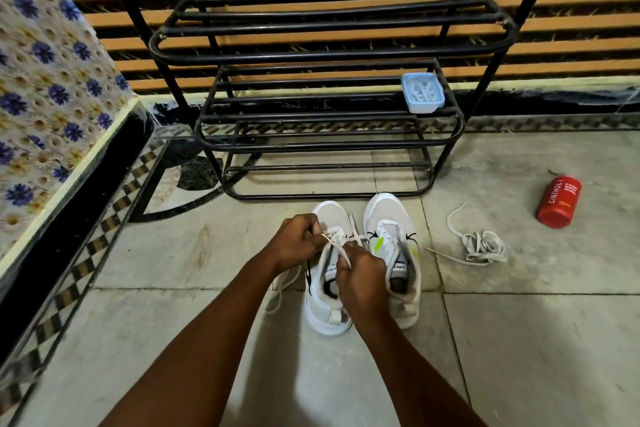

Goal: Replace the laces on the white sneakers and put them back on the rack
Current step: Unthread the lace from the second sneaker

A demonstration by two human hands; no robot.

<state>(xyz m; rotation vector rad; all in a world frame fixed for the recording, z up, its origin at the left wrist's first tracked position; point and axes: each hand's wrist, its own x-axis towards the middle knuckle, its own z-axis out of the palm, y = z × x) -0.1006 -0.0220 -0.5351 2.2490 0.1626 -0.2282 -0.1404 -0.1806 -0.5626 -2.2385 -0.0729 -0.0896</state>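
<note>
Two white sneakers stand side by side on the floor, toes toward the black metal rack [325, 146]. Over the left sneaker [327, 315] my left hand [299, 241] pinches one end of its white lace [332, 239]. My right hand [360, 277] grips the other end just above the tongue. The right sneaker [398, 218] has a lace through its lower eyelets and neon-green marks on its sides. A loose, tangled lace [479, 246] lies on the floor to the right of the shoes.
A pale blue lidded box [422, 92] holding laces sits on the rack's middle shelf at the right. A red bottle [558, 201] lies on the tiled floor at far right. A flower-patterned cloth [45, 87] covers a raised ledge on the left.
</note>
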